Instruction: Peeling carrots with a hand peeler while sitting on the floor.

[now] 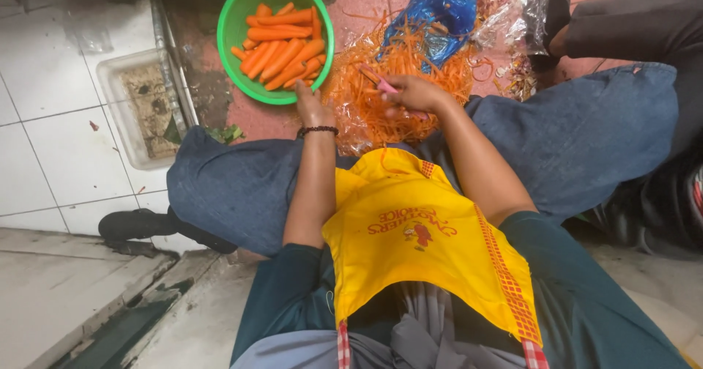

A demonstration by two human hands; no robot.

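Observation:
A green bowl (233,19) on the floor in front of me holds several peeled orange carrots (282,47). My left hand (311,107), with a dark bead bracelet on the wrist, reaches to the bowl's near rim and touches the carrots there; what its fingers hold is hidden. My right hand (410,94) is shut on a pink-handled peeler (378,80) above a heap of orange carrot peelings (410,61). A yellow apron (417,237) covers my lap.
A blue plastic bag (439,6) lies behind the peelings, clear plastic with scraps to its right. Another person's dark trouser leg and shoe (549,10) are at the upper right. A dirty white tray (143,105) sits on the white tiles at left.

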